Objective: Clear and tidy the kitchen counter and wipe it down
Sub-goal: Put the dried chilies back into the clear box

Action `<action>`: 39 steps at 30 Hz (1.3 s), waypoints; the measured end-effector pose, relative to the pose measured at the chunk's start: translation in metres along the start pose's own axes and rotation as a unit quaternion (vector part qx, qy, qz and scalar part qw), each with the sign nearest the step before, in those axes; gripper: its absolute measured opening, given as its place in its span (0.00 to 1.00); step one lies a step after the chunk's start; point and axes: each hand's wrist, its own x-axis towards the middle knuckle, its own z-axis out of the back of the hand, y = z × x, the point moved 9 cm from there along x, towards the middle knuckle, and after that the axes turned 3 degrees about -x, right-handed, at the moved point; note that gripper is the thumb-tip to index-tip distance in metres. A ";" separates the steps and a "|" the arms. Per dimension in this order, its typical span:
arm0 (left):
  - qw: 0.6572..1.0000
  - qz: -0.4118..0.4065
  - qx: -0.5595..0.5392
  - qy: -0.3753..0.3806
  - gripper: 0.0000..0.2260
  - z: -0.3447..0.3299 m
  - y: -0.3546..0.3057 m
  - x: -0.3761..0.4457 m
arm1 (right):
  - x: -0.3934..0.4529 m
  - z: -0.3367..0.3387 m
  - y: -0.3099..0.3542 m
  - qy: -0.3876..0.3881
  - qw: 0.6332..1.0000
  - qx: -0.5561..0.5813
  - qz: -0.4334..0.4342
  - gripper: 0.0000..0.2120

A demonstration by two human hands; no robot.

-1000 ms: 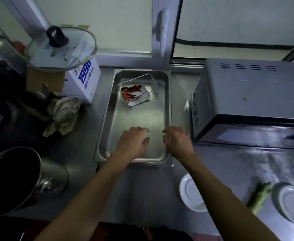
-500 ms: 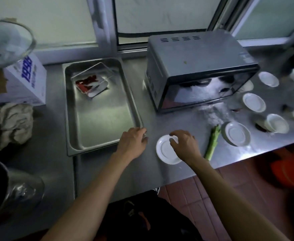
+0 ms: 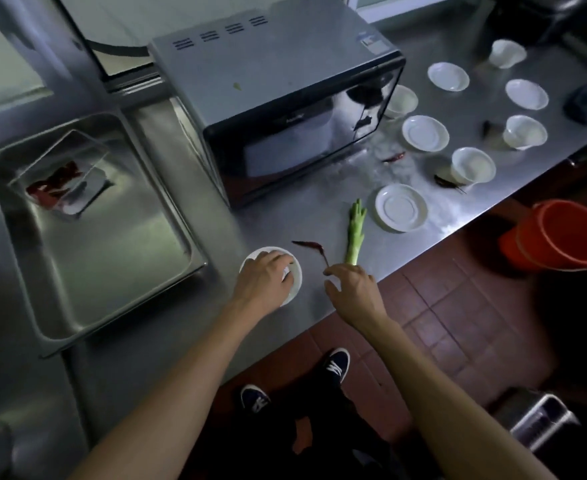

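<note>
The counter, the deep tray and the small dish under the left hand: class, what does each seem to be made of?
Counter: brushed steel, by its dull grey sheen.
Deep tray: polished steel, by its mirror-like reflections.
Small dish under the left hand: glossy white, probably glazed ceramic, perhaps melamine.

steel counter (image 3: 167, 341) — small white saucer (image 3: 294, 271) near its front edge, dried red chili (image 3: 311, 245) just beside it, green stalk (image 3: 354, 233) lying lengthwise — more white dishes further right.

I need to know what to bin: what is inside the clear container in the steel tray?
The clear container lies tilted in the steel tray. Red dried chillies show through it, above a white patch. The picture is too blurred to count them or tell what lies beneath.
</note>
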 end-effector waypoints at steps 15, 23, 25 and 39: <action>0.999 0.031 0.038 0.021 0.12 -0.047 -0.054 0.060 | 0.044 0.027 -0.084 0.009 0.998 0.037 0.049 0.12; 0.996 0.039 0.077 0.009 0.13 -0.064 -0.039 0.081 | 0.065 0.019 -0.083 0.019 0.996 0.055 0.060 0.11; 0.995 0.043 0.086 0.011 0.15 -0.070 -0.032 0.084 | 0.072 0.016 -0.083 0.022 0.997 0.052 0.061 0.11; 0.998 0.017 -0.008 -0.065 0.04 -0.054 -0.011 0.141 | 0.149 0.048 -0.074 -0.005 0.999 0.011 0.051 0.11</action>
